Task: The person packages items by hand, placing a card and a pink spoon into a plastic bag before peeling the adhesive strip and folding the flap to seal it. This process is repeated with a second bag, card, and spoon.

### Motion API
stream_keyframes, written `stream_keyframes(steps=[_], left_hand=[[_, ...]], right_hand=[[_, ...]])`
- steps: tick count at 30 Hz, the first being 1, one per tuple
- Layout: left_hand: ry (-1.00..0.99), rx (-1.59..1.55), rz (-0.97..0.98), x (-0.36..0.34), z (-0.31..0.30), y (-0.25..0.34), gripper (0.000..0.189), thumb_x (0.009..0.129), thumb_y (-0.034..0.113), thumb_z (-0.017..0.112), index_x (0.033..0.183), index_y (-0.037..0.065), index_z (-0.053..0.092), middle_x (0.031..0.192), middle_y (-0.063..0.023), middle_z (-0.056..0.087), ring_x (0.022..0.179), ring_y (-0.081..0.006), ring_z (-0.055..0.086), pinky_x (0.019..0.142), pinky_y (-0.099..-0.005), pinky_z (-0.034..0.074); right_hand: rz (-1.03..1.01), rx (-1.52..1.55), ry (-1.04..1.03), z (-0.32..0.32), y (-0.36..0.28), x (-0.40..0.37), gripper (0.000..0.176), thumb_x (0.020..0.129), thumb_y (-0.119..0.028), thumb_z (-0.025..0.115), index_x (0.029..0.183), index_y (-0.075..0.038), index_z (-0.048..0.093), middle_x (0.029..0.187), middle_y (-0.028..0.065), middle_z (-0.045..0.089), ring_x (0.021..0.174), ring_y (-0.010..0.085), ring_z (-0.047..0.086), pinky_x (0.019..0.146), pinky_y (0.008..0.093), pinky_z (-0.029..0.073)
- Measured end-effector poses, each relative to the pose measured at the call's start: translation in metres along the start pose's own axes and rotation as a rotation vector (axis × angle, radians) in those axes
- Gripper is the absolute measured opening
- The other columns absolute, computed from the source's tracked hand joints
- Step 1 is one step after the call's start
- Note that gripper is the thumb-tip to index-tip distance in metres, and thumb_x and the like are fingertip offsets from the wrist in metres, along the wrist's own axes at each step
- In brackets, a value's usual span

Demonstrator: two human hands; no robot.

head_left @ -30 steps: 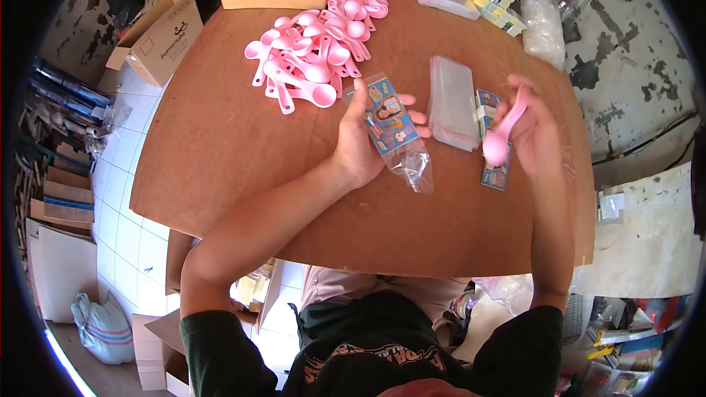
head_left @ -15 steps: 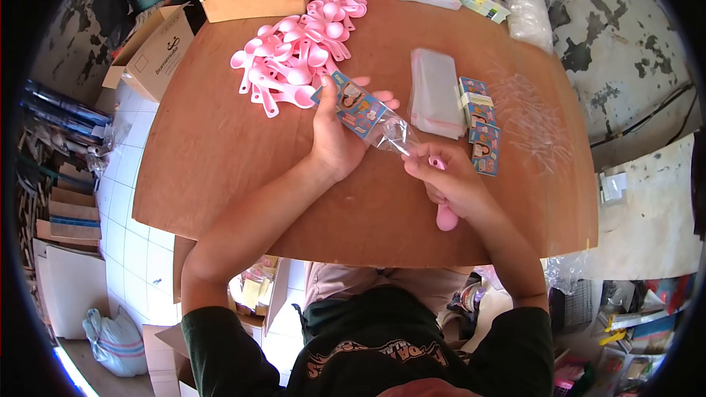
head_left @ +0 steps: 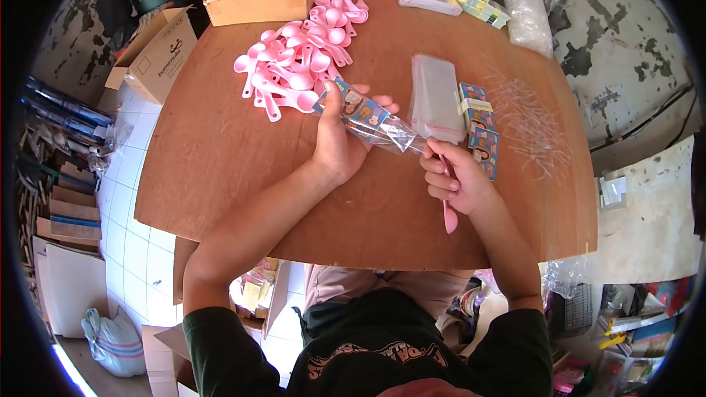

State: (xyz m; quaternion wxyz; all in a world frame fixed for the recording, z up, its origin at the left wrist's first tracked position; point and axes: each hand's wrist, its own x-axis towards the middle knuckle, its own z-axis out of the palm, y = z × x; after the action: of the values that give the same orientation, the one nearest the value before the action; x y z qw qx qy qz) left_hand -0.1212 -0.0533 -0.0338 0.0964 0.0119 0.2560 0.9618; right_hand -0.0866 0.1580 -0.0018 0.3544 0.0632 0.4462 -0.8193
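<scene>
Left hand [head_left: 337, 141] grips clear bag [head_left: 396, 134]; right hand [head_left: 468, 180] pinches its end, clasping pink scoop [head_left: 450, 217]; hard tug may tear it.

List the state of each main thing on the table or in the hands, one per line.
Clear plastic bag: printed card inside, held in left hand, loose end pinched by right hand
Pink spoon: held in right hand
Pink spoon pile: loosely heaped
Stacked clear bags: lying flat
Blue printed cards: farther bundle banded
Cardboard box: lid on
Thin clear strips: scattered loose
</scene>
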Motion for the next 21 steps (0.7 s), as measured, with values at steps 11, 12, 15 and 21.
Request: stream_keyframes(steps=[11, 12, 15, 21], left_hand=[[0.018, -0.032, 0.000, -0.001, 0.002, 0.003, 0.058, 0.091, 0.064, 0.037, 0.112, 0.011, 0.044, 0.106, -0.0197, 0.061, 0.106, -0.0342, 0.060, 0.092, -0.0515, 0.048], [0.028, -0.029, -0.007, -0.001, 0.003, 0.003, 0.057, 0.091, 0.064, 0.037, 0.111, 0.011, 0.044, 0.106, -0.0198, 0.061, 0.106, -0.0342, 0.060, 0.091, -0.0514, 0.048], [0.053, -0.015, 0.004, 0.001, 0.001, 0.003, 0.057, 0.091, 0.064, 0.036, 0.109, 0.010, 0.044, 0.105, -0.0198, 0.062, 0.105, -0.0343, 0.061, 0.090, -0.0510, 0.049], [0.080, -0.016, 0.027, 0.004, -0.002, 0.004, 0.058, 0.092, 0.063, 0.035, 0.108, 0.008, 0.044, 0.104, -0.0204, 0.061, 0.102, -0.0346, 0.061, 0.089, -0.0502, 0.049]], right_hand=[[-0.444, -0.864, 0.296, 0.027, 0.018, 0.003, 0.024, 0.089, -0.014, 0.066, 0.111, -0.005, 0.062, 0.061, -0.0067, 0.044, 0.039, -0.0002, 0.033, 0.035, 0.0198, 0.022], [-0.353, -0.710, 0.247, 0.021, 0.018, 0.004, 0.020, 0.090, -0.015, 0.063, 0.107, -0.006, 0.062, 0.061, -0.0067, 0.043, 0.039, 0.0000, 0.032, 0.034, 0.0197, 0.021], [-0.103, -0.325, 0.079, 0.011, 0.005, 0.001, 0.014, 0.093, -0.019, 0.058, 0.099, -0.006, 0.059, 0.060, -0.0066, 0.042, 0.038, 0.0012, 0.032, 0.034, 0.0199, 0.021], [0.066, -0.086, -0.091, 0.006, -0.009, -0.008, 0.012, 0.095, -0.018, 0.050, 0.099, -0.007, 0.053, 0.065, -0.0028, 0.046, 0.041, 0.0050, 0.035, 0.037, 0.0228, 0.027]])
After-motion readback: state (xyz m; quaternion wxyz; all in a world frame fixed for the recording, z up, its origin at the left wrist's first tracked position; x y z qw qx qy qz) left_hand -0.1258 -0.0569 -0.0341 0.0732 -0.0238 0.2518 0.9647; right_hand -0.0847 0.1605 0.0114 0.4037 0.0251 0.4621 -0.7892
